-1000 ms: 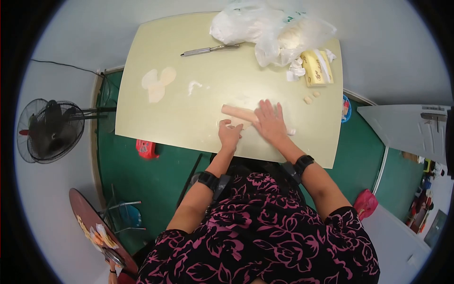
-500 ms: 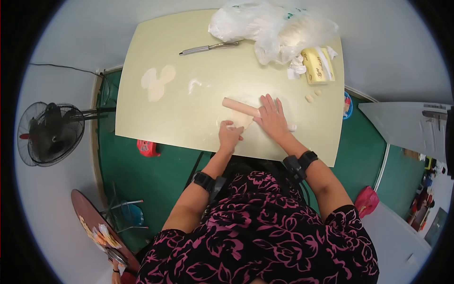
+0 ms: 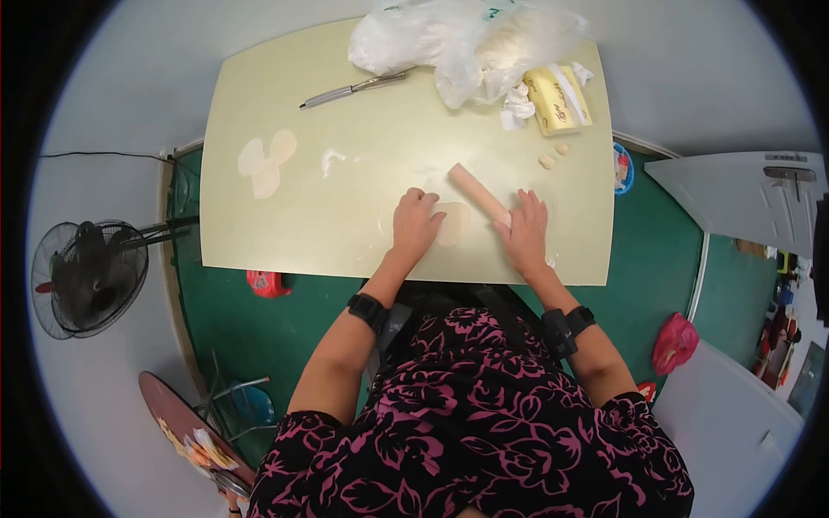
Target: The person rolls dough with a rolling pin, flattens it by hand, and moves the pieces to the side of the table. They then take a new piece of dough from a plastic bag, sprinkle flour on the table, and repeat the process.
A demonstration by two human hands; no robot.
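Note:
A flat, thin piece of dough (image 3: 453,226) lies on the table in front of me. At its left edge is my left hand (image 3: 416,223), fingers bent and thumb apart from them, the thumb at the dough. A light wooden rolling pin (image 3: 477,191) lies slanted to the right of the dough, clear of most of it. My right hand (image 3: 525,231) holds its near end, thumb against the wood and fingers extended past it. Several rolled dough rounds (image 3: 266,180) overlap slightly at the table's left side. Two small dough lumps (image 3: 547,161) sit at the right.
Plastic bags (image 3: 466,47) stand at the back of the pale table (image 3: 363,233), beside a yellow tissue pack (image 3: 557,101). A grey-handled tool (image 3: 350,90) lies back left, and white powder (image 3: 332,161) marks the surface. A fan (image 3: 91,278) stands left; a door (image 3: 734,194) is at right.
The rolling pin has come off the dough and swung to the right with my right hand. My left hand has shifted up along the dough's left side, its fingers loosened. The camera view has shifted slightly.

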